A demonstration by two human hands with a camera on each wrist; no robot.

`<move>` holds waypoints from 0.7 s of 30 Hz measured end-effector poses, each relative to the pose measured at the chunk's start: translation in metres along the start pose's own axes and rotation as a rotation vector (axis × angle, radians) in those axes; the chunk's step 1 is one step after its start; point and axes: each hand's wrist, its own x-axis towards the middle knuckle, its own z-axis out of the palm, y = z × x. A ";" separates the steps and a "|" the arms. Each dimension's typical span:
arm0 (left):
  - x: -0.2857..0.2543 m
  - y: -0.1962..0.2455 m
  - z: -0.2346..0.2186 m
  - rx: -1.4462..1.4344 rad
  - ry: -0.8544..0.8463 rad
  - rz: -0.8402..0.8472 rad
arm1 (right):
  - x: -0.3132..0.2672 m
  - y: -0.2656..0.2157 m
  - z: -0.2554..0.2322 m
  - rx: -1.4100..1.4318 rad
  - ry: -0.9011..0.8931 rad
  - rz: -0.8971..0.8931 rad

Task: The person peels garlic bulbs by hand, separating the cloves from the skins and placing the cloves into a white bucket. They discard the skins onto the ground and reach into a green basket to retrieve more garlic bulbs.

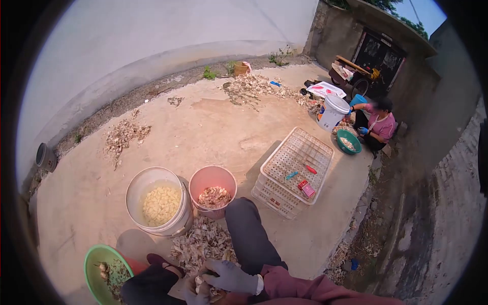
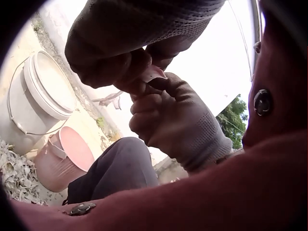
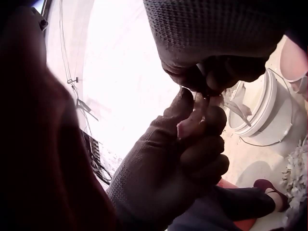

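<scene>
Both hands wear grey knit gloves and meet at the bottom of the head view. The left hand [image 1: 196, 292] holds a pinkish garlic clove [image 3: 192, 121] between thumb and curled fingers. From the right, the right hand [image 1: 231, 277] pinches at the same clove, its fingertips against the left hand's. A strip of papery skin [image 3: 238, 108] hangs by the fingers in the right wrist view. Garlic skins [image 1: 206, 239] are heaped on the ground just beyond the hands. The gloved fingers hide part of the clove.
Ahead stand a white bucket [image 1: 185, 223] of peeled cloves in water and a pink bucket [image 1: 235, 185]. A green basin [image 1: 91, 254] is at the left. Plastic crates [image 1: 274, 201] bear small tools. Another person [image 1: 384, 127] sits at the right by a green bowl [image 1: 356, 148].
</scene>
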 end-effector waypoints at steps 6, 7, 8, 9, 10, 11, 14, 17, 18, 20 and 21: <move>0.003 -0.024 -0.016 -0.145 -0.001 -0.084 | 0.006 0.006 0.004 0.018 -0.082 -0.040; 0.004 -0.027 -0.019 -0.221 -0.026 -0.051 | 0.007 0.006 0.006 -0.009 -0.084 -0.162; 0.005 -0.028 -0.020 -0.275 -0.003 -0.103 | 0.006 0.002 0.007 0.009 -0.133 -0.143; 0.008 -0.031 -0.020 -0.260 0.043 -0.109 | 0.002 0.007 0.009 -0.019 -0.183 -0.120; 0.009 -0.036 -0.020 -0.245 0.067 -0.099 | -0.001 0.013 0.012 -0.060 -0.216 -0.115; 0.007 -0.035 -0.022 -0.219 0.057 -0.067 | -0.002 0.017 0.014 -0.005 -0.238 -0.081; 0.007 -0.031 -0.026 -0.314 0.041 -0.086 | 0.007 0.012 0.007 0.057 -0.234 0.020; 0.006 -0.031 -0.033 -0.151 -0.067 -0.152 | 0.018 -0.005 0.009 0.101 -0.189 0.118; 0.006 -0.032 -0.032 -0.178 -0.071 -0.152 | 0.017 -0.010 0.011 0.115 -0.152 0.148; 0.003 -0.035 -0.034 -0.185 -0.075 -0.122 | 0.024 -0.011 0.014 0.032 -0.166 0.044; 0.002 -0.030 -0.034 -0.195 -0.068 -0.103 | 0.029 -0.009 0.013 -0.102 -0.242 -0.073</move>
